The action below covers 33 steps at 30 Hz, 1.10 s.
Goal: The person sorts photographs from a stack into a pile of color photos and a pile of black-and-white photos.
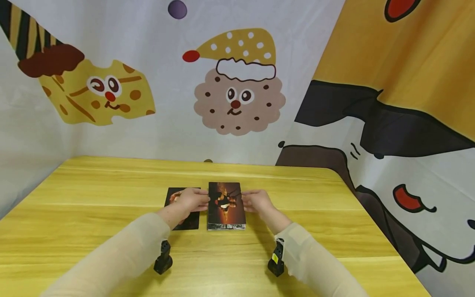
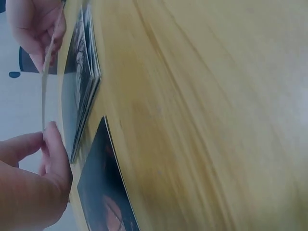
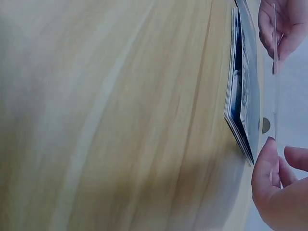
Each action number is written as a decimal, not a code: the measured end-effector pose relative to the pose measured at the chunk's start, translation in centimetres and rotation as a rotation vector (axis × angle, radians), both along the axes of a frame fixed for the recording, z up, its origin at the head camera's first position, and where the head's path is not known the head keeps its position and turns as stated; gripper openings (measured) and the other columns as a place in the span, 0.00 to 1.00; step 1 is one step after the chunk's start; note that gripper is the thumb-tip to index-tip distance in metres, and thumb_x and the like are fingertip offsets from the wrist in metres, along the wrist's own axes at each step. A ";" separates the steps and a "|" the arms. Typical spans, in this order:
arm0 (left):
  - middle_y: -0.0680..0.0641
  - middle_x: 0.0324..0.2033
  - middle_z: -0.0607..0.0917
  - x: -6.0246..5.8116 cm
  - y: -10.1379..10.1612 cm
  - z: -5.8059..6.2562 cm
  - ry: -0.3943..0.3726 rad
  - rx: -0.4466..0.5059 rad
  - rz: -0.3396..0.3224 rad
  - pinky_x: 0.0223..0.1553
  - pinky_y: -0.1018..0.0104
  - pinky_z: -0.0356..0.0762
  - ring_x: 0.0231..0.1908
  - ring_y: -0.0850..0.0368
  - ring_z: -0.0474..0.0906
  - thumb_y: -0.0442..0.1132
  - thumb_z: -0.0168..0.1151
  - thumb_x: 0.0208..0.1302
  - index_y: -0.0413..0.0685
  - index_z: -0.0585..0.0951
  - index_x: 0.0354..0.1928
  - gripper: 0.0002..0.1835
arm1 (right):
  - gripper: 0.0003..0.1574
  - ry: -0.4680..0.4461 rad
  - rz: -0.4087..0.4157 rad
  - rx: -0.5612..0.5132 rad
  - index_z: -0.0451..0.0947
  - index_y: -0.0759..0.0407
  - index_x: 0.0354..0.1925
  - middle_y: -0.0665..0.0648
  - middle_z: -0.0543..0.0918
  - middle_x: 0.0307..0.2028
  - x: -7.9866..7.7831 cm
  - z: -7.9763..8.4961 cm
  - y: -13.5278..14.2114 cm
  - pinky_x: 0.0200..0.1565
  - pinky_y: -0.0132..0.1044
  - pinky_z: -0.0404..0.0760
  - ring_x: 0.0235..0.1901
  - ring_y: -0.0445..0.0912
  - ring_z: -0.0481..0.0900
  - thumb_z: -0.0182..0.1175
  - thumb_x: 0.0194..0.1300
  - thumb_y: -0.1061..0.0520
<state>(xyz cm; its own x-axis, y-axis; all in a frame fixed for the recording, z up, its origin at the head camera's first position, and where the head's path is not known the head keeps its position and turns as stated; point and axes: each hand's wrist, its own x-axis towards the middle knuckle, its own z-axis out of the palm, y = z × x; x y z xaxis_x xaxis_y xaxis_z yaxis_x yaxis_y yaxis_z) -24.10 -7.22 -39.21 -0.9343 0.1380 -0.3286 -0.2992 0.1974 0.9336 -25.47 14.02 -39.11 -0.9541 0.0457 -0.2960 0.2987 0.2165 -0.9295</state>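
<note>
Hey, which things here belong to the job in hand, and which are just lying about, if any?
Seem to belong to the job:
Held picture card, raised off the stack
Stack of pictures beneath it
Dark picture to the left, probably

Just surroundings or worn gear:
Yellow wooden table
Cartoon-print cloth behind
Black wrist devices

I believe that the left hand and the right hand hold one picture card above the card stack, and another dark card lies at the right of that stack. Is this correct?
Not quite: the other dark card lies to the left of the card stack, as the head view shows. The rest holds: the left hand and right hand hold one picture card above the stack.
</note>
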 end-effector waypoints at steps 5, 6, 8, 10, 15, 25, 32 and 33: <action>0.29 0.58 0.71 0.1 0.2 0.2 -0.027 0.034 0.022 0.44 0.64 0.83 0.35 0.58 0.80 0.29 0.51 0.67 0.31 0.66 0.63 0.23 | 0.23 0.025 0.025 0.010 0.74 0.70 0.54 0.60 0.84 0.30 0.2 -0.1 -0.2 0.27 0.30 0.80 0.22 0.39 0.75 0.57 0.59 0.70; 0.30 0.58 0.72 0.1 0.2 0.2 -0.031 0.038 0.027 0.43 0.64 0.84 0.35 0.58 0.80 0.29 0.51 0.67 0.31 0.66 0.63 0.23 | 0.24 0.026 0.025 0.007 0.74 0.69 0.55 0.62 0.85 0.33 0.2 -0.1 -0.3 0.26 0.30 0.79 0.22 0.39 0.75 0.57 0.59 0.70; 0.30 0.58 0.72 0.1 0.2 0.3 -0.034 0.040 0.026 0.44 0.64 0.83 0.34 0.59 0.79 0.29 0.51 0.67 0.32 0.65 0.64 0.23 | 0.25 0.027 0.030 0.001 0.73 0.68 0.57 0.65 0.85 0.38 0.2 -0.1 -0.4 0.25 0.29 0.78 0.21 0.39 0.75 0.57 0.60 0.70; 0.31 0.57 0.73 0.1 0.3 0.5 -0.035 0.037 0.033 0.43 0.64 0.84 0.32 0.60 0.78 0.30 0.51 0.67 0.33 0.65 0.64 0.23 | 0.25 0.029 0.035 -0.005 0.73 0.69 0.57 0.66 0.85 0.39 0.2 0.0 -0.4 0.25 0.29 0.77 0.20 0.38 0.74 0.57 0.60 0.70; 0.30 0.57 0.72 0.1 0.2 0.6 -0.027 0.026 0.043 0.42 0.63 0.84 0.31 0.60 0.80 0.29 0.50 0.67 0.33 0.66 0.63 0.22 | 0.23 0.017 0.040 -0.003 0.74 0.68 0.56 0.56 0.83 0.29 0.3 0.2 -0.5 0.23 0.29 0.71 0.18 0.39 0.67 0.57 0.61 0.69; 0.29 0.58 0.71 -0.2 -0.1 0.7 -0.020 -0.001 0.039 0.45 0.62 0.83 0.53 0.40 0.76 0.30 0.49 0.68 0.33 0.66 0.64 0.23 | 0.23 0.006 0.046 0.015 0.74 0.67 0.56 0.61 0.85 0.36 0.4 0.7 -0.9 0.28 0.30 0.79 0.21 0.38 0.74 0.58 0.61 0.68; 0.30 0.55 0.74 -0.3 -0.8 1.2 -0.021 -0.013 0.035 0.43 0.64 0.84 0.45 0.49 0.79 0.31 0.51 0.67 0.32 0.66 0.63 0.23 | 0.23 -0.008 0.057 0.025 0.74 0.67 0.56 0.62 0.85 0.38 0.2 1.1 -1.4 0.33 0.34 0.82 0.25 0.40 0.77 0.58 0.61 0.67; 0.30 0.55 0.74 -0.2 -0.9 1.2 -0.021 -0.013 0.036 0.43 0.64 0.83 0.44 0.49 0.79 0.31 0.51 0.67 0.32 0.66 0.63 0.23 | 0.23 -0.012 0.058 0.027 0.75 0.66 0.56 0.60 0.85 0.36 0.2 1.2 -1.5 0.32 0.33 0.82 0.25 0.40 0.76 0.59 0.61 0.67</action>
<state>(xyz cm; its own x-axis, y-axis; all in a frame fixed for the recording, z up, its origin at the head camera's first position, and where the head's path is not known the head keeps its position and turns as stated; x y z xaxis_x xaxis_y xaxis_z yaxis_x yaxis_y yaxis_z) -24.32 -8.14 -37.97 -0.9313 0.1002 -0.3501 -0.3262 0.1981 0.9243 -25.25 12.55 -37.92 -0.9519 -0.0013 -0.3066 0.2958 0.2589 -0.9195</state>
